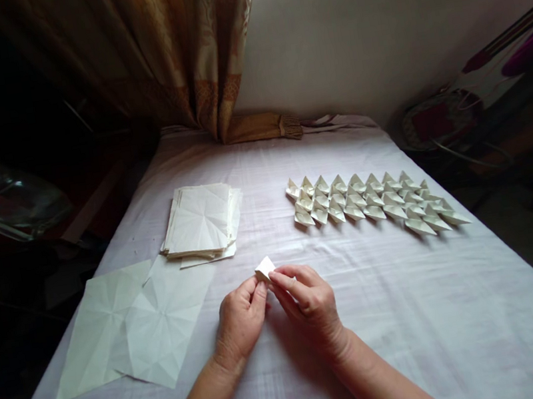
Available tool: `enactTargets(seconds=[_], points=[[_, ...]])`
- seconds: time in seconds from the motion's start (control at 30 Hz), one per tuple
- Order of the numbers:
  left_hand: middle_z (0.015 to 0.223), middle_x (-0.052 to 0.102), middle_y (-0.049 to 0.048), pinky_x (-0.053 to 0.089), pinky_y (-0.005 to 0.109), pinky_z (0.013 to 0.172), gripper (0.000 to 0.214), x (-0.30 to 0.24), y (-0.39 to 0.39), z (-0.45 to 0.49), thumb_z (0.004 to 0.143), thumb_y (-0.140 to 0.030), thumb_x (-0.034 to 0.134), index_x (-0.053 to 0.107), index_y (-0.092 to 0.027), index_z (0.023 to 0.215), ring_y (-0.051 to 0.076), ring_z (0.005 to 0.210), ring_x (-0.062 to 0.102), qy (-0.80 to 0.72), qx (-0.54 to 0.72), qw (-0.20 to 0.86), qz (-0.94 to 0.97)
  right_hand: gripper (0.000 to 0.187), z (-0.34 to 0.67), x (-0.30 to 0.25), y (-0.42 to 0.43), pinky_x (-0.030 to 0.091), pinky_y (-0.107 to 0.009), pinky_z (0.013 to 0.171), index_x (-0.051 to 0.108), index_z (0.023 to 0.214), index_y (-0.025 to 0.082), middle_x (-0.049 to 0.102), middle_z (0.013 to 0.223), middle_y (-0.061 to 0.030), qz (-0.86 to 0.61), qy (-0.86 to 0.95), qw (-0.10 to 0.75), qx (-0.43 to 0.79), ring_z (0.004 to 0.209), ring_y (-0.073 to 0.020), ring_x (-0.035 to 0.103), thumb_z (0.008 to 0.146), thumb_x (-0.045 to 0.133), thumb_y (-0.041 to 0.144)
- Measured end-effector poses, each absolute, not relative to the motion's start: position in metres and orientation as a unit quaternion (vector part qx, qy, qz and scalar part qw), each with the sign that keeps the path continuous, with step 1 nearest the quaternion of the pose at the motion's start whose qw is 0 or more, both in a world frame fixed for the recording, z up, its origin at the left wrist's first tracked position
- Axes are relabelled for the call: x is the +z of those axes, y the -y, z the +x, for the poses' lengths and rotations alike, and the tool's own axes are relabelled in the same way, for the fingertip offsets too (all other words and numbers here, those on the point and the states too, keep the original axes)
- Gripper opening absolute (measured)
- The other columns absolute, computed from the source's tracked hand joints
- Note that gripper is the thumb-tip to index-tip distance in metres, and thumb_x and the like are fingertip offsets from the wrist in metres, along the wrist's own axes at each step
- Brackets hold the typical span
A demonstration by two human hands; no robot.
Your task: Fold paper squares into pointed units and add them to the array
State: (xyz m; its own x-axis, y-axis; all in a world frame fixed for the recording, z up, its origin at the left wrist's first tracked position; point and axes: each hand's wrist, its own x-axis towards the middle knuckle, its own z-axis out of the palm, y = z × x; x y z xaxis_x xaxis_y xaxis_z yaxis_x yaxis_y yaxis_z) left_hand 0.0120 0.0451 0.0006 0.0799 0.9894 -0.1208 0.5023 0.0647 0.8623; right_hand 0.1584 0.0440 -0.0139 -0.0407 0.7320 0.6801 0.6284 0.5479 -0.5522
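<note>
A small folded piece of white paper (264, 268) is pinched between my two hands above the middle of the cloth-covered table. My left hand (241, 317) grips its lower left side with thumb and fingers. On the right side, my right hand (311, 300) holds it with thumb and fingertips closed; its lower part is hidden by my fingers. Behind and to the left lies a stack of creased paper sheets (199, 218). Two loose sheets with star-like creases, one (106, 319) partly under the other (167, 320), lie left of my hands.
Several rows of folded paper boats (357, 195) stand at the right back of the table (420, 337). A gold curtain (203, 54) hangs down to the far edge, against a pale wall (360, 23). A clear glass-like object (13, 199) is off to the left.
</note>
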Motion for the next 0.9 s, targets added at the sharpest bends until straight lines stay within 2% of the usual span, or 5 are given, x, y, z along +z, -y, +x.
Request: enactTargets(seconds=[0.2, 0.37, 0.53, 0.7, 0.9], points=[[0.057, 0.063, 0.0002, 0.049, 0.023, 0.06, 0.043, 0.009, -0.047, 0.009, 0.091, -0.047, 0.042, 0.07, -0.015, 0.095, 0.017, 0.06, 0.063, -0.566, 0.336, 0.492, 0.57, 0.029, 0.159, -0.014, -0.043, 0.054, -0.03, 0.07, 0.066, 0.111, 0.025, 0.069, 0.094, -0.007, -0.456, 0.747, 0.48, 0.066, 0.083, -0.0175, 0.063, 0.087, 0.056, 0.01], [0.074, 0.067, 0.0023, 0.051, 0.024, 0.062, 0.039, 0.001, -0.049, 0.01, 0.083, -0.051, 0.057, 0.068, -0.014, 0.09, 0.016, 0.066, 0.062, -0.558, 0.356, 0.516, 0.544, 0.033, 0.161, -0.017, -0.043, 0.055, -0.032, 0.074, 0.067, 0.107, 0.023, 0.07, 0.095, -0.007, -0.444, 0.75, 0.477, 0.118, 0.084, -0.0181, 0.064, 0.084, 0.05, 0.006], [0.068, 0.064, 0.0003, 0.048, 0.022, 0.052, 0.038, -0.001, -0.05, 0.012, 0.08, -0.047, 0.06, 0.068, -0.013, 0.094, 0.012, 0.051, 0.058, -0.571, 0.351, 0.533, 0.516, 0.029, 0.17, -0.018, -0.052, 0.055, -0.029, 0.074, 0.069, 0.101, 0.023, 0.072, 0.092, -0.0059, -0.465, 0.698, 0.511, 0.188, 0.085, -0.0168, 0.066, 0.085, 0.05, 0.008], [0.071, 0.064, 0.0009, 0.046, 0.02, 0.049, 0.039, 0.002, -0.049, 0.01, 0.08, -0.044, 0.06, 0.068, -0.014, 0.104, 0.011, 0.052, 0.058, -0.552, 0.34, 0.553, 0.524, 0.022, 0.18, -0.012, -0.067, 0.052, -0.028, 0.062, 0.072, 0.097, 0.019, 0.073, 0.092, -0.0077, -0.538, 0.571, 0.485, 0.386, 0.076, -0.0181, 0.066, 0.084, 0.059, 0.032], [0.064, 0.063, 0.0003, 0.046, 0.02, 0.05, 0.039, 0.001, -0.05, 0.009, 0.082, -0.04, 0.059, 0.068, -0.012, 0.107, 0.011, 0.051, 0.057, -0.532, 0.331, 0.56, 0.542, 0.025, 0.181, -0.002, -0.072, 0.047, -0.026, 0.062, 0.072, 0.076, 0.017, 0.069, 0.068, -0.0021, -0.51, 0.48, 0.448, 0.556, 0.063, -0.0146, 0.06, 0.074, 0.068, 0.042]])
